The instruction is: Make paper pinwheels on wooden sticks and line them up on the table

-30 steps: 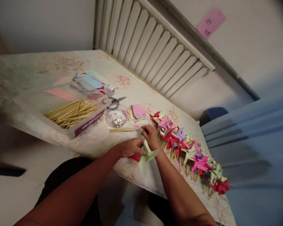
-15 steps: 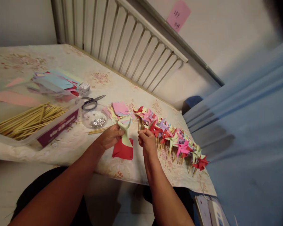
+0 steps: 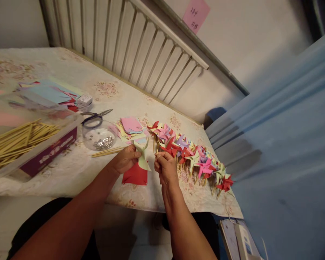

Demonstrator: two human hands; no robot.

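Observation:
My left hand [image 3: 126, 159] pinches a pale green paper pinwheel head [image 3: 142, 156] above a red paper square [image 3: 135, 175] lying on the table. My right hand [image 3: 164, 167] is closed around a thin wooden stick [image 3: 154, 145] that stands upright, a little to the right of the green pinwheel head. A row of finished coloured pinwheels [image 3: 189, 153] lies just beyond my right hand, running to the right along the table.
A clear round dish of metal pins [image 3: 99, 136], scissors [image 3: 93, 117], loose sticks [image 3: 108, 151] and a pile of cut paper squares [image 3: 130, 127] lie behind my hands. A box of wooden sticks [image 3: 18, 141] sits left. White railing [image 3: 141, 47] borders the table's far edge.
The view swung right. My hands came apart: the left kept the green pinwheel head and lifted it over the red square, the right now holds a stick upright.

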